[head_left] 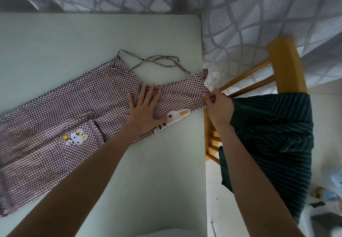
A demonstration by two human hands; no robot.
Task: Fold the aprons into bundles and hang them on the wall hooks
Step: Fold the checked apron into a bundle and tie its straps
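Hands (pixel 146 105) (both) — on checked apron (pixel 61 110)

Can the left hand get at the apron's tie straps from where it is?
Probably yes. The left hand lies flat on the checked apron, and the tie straps lie loose on the bare table just beyond its fingertips, with nothing between. The right hand pinches the apron's edge off to the side.

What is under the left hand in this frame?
The left hand lies flat on the checked apron, which is spread over the pale green table. Its thumb touches a rabbit print. The fabric and print directly beneath the palm are hidden.
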